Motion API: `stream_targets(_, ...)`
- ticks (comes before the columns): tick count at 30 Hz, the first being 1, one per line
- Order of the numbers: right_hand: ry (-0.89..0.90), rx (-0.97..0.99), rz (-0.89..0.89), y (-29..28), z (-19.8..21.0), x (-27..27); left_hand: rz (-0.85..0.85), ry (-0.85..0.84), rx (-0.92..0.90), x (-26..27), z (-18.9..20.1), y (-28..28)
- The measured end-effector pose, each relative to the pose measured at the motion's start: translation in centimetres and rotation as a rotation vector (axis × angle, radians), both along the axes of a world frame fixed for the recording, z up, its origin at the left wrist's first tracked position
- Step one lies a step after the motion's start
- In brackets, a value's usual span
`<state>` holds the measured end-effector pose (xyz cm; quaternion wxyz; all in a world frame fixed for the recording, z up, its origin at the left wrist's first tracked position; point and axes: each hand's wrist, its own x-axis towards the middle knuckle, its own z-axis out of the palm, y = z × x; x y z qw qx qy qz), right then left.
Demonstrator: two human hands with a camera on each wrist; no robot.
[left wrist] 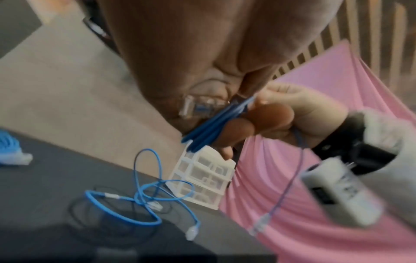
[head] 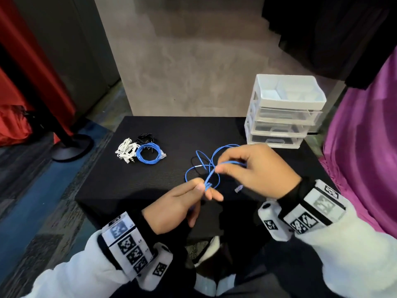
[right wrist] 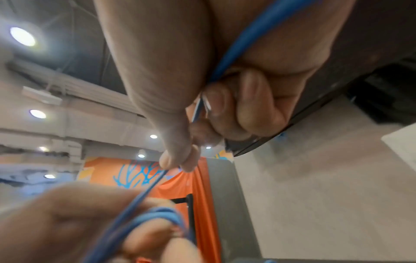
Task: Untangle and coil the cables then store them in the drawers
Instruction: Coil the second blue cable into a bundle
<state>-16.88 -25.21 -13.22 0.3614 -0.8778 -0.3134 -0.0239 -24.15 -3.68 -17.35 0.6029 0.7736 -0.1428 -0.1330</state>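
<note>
A loose blue network cable [head: 209,162] loops over the black table [head: 150,186], its clear plug [head: 238,188] dangling below my right hand. My left hand [head: 189,198] pinches several gathered strands of it [left wrist: 209,128] between thumb and fingers. My right hand [head: 242,168] pinches one strand just above, thumb against forefinger [right wrist: 178,162], the cable running through its palm [right wrist: 236,46]. A thin black cable [head: 193,162] lies tangled under the blue loops. Coiled blue [head: 149,153], white [head: 125,149] and black [head: 146,138] cables sit at the table's far left. The white drawer unit [head: 281,117] stands at far right.
The drawer unit's top tray [head: 290,91] is open with dividers; its clear drawers are closed. A magenta cloth [head: 365,147] hangs at the right, a red curtain and a black stand base [head: 71,147] at the left. A grey wall rises behind the table.
</note>
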Motion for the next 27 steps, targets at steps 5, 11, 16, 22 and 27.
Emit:
stream_targets(5,0.118,0.173,-0.085,-0.7,-3.7,1.9,0.076,0.027,-0.375,0.2,1.6,-0.1)
stream_targets(11,0.321,0.231,-0.114,-1.4,-9.7,1.4,0.142,0.152,-0.673,0.4,2.6,1.8)
stream_targets(16,0.380,0.082,-0.163,-1.9,-13.6,-0.4,0.157,0.318,-0.933,1.0,2.7,3.5)
stream_targets(22,0.591,0.555,-0.355,0.3,-10.5,-0.6,0.006,0.475,-1.066,0.9,1.3,1.4)
stream_targets(27,0.904,0.929,-0.173,2.8,-5.3,-1.3,0.079,0.468,-0.962,0.7,0.2,-1.1)
